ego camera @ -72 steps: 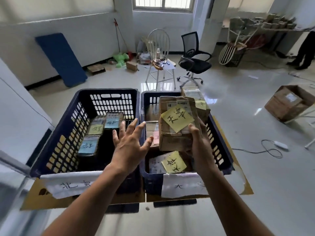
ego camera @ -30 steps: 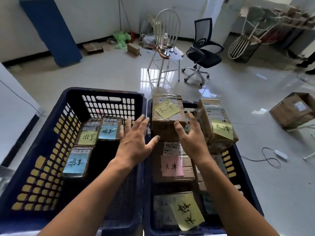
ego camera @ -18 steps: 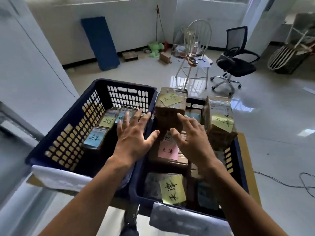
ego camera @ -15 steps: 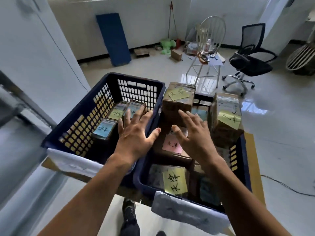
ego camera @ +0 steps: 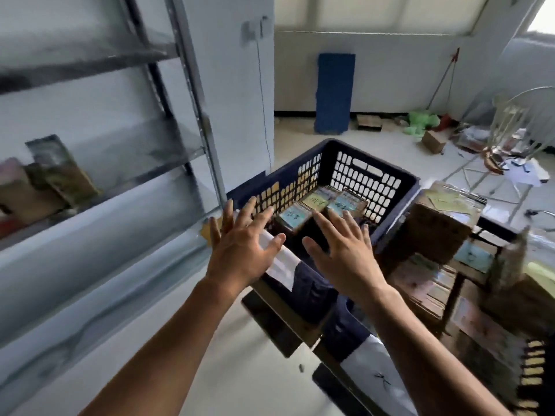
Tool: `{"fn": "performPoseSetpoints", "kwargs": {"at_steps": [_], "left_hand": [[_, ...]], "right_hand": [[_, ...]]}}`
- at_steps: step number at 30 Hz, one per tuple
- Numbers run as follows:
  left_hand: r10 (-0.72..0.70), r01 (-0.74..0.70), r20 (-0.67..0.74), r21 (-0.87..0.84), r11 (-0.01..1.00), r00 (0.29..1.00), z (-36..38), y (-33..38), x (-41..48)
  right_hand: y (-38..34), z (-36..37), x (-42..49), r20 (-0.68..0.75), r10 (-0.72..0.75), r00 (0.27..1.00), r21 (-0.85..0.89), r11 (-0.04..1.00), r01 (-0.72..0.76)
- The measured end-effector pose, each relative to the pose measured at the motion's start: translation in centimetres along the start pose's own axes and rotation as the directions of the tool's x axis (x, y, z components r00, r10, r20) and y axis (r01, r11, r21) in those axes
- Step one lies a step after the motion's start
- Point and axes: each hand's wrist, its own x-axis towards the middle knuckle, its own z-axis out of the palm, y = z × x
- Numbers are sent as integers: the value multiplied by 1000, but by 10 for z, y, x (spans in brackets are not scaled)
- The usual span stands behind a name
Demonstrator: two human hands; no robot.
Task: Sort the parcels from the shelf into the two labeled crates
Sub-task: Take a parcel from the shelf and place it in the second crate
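The left hand (ego camera: 240, 244) was open, with fingers straight and spread, palm down, and held nothing. The right hand (ego camera: 342, 250) was in the same condition: fingers spread, palm down, nothing gripped. The two hands were level, with the thumbs pointing toward each other but apart. Directly beyond and below both hands stood the dark blue perforated plastic crate (ego camera: 369, 181); the right hand was over its near interior and the left hand over its near left rim. A white paper label (ego camera: 279, 262) hung on the crate's near wall, just below the left hand's thumb. Beyond the fingertips, three small parcels with blue and yellow sticky notes (ego camera: 315, 202) lay on the crate floor. To the right of the right hand, brown cardboard parcels (ego camera: 441, 223), one bearing a yellow note, were stacked in the second dark blue crate (ego camera: 534, 364). To the left of the left hand stood the grey metal shelf unit (ego camera: 186, 115), with remaining brown parcels (ego camera: 57, 178) leaning on a shelf, blurred.
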Motion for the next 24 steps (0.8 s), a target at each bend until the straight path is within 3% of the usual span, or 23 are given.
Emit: {"fn": "performPoseSetpoints", "kwargs": {"at_steps": [5, 12, 24], "left_hand": [[-170, 170, -67, -14, 985, 983, -46, -93, -36], [-334, 335, -137, -11, 942, 933, -110, -233, -84], [-603, 605, -240, -76, 793, 761, -187, -433, -178]], "right_hand": [[-98, 44, 29, 59, -155, 986, 22, 988, 153], [-242, 114, 57, 126, -255, 959, 0, 966, 257], [-470, 229, 72, 267, -529, 806, 83, 846, 527]]}}
